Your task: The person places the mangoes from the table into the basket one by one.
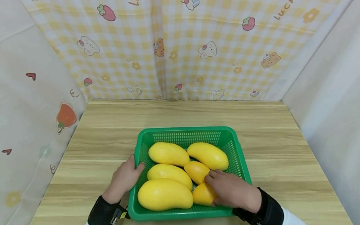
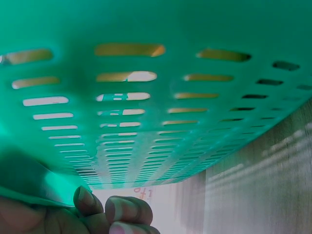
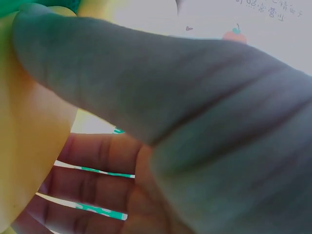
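A green plastic basket (image 1: 192, 215) with slotted walls holds several yellow mangoes (image 1: 165, 194). At its left side my left hand (image 1: 124, 176) grips the rim, with the thumb over the inside edge. The left wrist view shows the basket's outer wall (image 2: 141, 141) close up, and curled fingertips (image 2: 129, 209) beneath the rim. My right hand (image 1: 231, 189) reaches inside at the front right and holds an orange-yellow mango (image 1: 202, 194). In the right wrist view, thumb and fingers lie around that mango (image 3: 29, 131); part of it is out of frame. Another orange-yellow mango (image 1: 197, 171) lies just behind it.
The basket stands on a wood-grain table (image 1: 275, 148). A yellow checked cloth (image 1: 183, 67) hangs along the back. White cloth walls rise at the left (image 1: 22, 112) and right (image 1: 342, 82).
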